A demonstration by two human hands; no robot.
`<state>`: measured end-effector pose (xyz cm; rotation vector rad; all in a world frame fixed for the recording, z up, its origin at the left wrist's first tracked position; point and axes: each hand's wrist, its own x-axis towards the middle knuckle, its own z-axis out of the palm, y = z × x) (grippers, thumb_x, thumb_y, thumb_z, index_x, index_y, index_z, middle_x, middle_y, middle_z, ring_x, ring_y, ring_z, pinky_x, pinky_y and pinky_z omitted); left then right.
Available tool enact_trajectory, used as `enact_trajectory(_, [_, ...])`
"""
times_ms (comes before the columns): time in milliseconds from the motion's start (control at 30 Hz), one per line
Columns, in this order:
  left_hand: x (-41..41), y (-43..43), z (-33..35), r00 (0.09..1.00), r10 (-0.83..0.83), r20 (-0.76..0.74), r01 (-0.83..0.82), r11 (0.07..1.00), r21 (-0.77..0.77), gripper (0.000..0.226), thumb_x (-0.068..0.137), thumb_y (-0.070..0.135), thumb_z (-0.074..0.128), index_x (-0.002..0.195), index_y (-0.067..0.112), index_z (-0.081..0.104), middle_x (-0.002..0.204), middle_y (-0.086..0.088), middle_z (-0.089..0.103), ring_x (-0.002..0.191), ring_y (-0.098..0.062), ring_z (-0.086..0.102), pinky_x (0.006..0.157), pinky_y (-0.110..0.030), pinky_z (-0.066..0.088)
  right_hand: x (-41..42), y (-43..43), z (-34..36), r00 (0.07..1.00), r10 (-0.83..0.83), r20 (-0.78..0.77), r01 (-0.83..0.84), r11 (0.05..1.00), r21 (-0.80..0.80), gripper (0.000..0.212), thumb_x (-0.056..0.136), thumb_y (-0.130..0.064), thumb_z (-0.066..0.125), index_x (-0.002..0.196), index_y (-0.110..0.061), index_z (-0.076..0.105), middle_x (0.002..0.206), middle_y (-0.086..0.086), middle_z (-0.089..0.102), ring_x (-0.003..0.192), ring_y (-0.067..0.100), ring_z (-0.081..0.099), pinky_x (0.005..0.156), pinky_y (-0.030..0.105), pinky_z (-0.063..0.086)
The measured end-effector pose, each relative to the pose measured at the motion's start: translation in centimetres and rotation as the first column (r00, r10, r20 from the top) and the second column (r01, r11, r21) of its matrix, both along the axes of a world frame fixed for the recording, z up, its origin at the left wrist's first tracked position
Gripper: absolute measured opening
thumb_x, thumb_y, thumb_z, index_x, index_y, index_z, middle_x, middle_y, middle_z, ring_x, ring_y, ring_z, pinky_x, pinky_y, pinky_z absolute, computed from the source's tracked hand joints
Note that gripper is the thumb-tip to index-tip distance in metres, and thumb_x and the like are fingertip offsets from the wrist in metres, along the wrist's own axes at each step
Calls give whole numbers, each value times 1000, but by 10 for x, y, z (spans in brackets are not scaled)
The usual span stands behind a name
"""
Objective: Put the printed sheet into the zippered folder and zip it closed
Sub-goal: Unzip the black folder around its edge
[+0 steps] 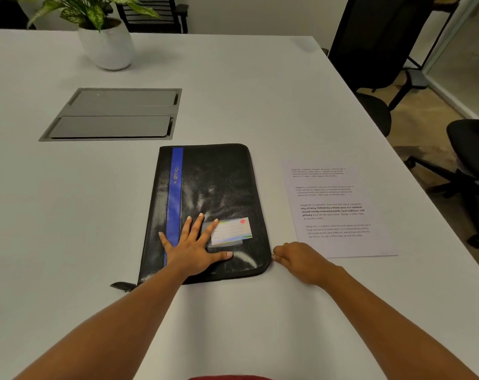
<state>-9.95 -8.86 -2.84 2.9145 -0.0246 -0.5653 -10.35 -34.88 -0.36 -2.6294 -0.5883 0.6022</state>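
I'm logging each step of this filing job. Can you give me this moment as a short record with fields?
folder: black, blue stripe, lying shut on the table
sheet: on the table, right of the folder, not inside
left hand: flat on the folder cover, fingers spread
right hand: pinching what looks like the zipper pull at the folder's near right corner
also there: potted plant, office chairs

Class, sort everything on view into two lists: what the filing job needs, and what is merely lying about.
Needed: zippered folder, printed sheet, zip pull, left hand, right hand.
Lying about: potted plant, cable hatch, office chairs.
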Motion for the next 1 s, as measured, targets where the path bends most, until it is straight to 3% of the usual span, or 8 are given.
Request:
enact_trajectory(133, [-1,-2,1,1000,12,3,-13,1000,8,89,72,84,30,142,49,-12,156,11,-20,144,-17,-20,100,-72,-14,-12,1,-7,1000,-14,16,13,1000,26,31,97,-27,39,87,-4,56,87,18,64,80,29,57,63,26,29])
enact_trajectory(300, [-1,-3,1,1000,22,3,-22,1000,9,88,72,84,28,142,48,-13,156,11,-21,144,-18,-20,100,-73,-13,-25,6,-13,996,-41,80,36,997,62,31,97,-29,39,98,-6,60,94,16,67,86,28,59,65,24,30])
enact_trajectory(500, [-2,-4,-3,999,29,34,-30,999,14,88,72,84,25,142,47,-12,156,9,-19,144,-19,-18,100,-73,-12,-49,19,-16,978,-162,131,147,982,119,30,97,-29,39,92,-9,60,88,15,67,83,30,60,69,31,37])
enact_trajectory(633, [-1,-5,-5,998,36,41,-37,999,21,89,71,85,24,143,47,-12,157,9,-18,144,-20,-18,100,-73,-12,-64,35,-22,963,-198,183,182,978,100,31,98,-29,36,84,-9,55,85,14,66,80,31,58,65,31,30])
enact_trajectory(733, [-2,-6,-5,998,41,45,-42,999,24,88,71,84,23,143,47,-12,157,9,-18,144,-20,-18,100,-73,-12,-69,42,-23,958,-218,187,202,974,100,32,98,-28,34,86,-7,55,86,14,67,80,30,59,63,29,28])
enact_trajectory(867, [-2,-7,-3,999,38,39,-39,999,33,88,72,83,23,143,46,-12,157,8,-18,144,-21,-18,101,-73,-10,-72,50,-21,957,-230,178,214,971,105,32,98,-26,34,91,-5,56,90,16,67,83,32,59,69,33,35])
enact_trajectory(1000, [-4,-8,-2,999,36,33,-38,999,32,87,74,82,23,143,44,-13,157,7,-18,144,-22,-18,102,-73,-9,-74,54,-22,956,-230,183,217,972,93,32,98,-26,33,93,-4,56,91,16,67,82,30,60,64,28,29])
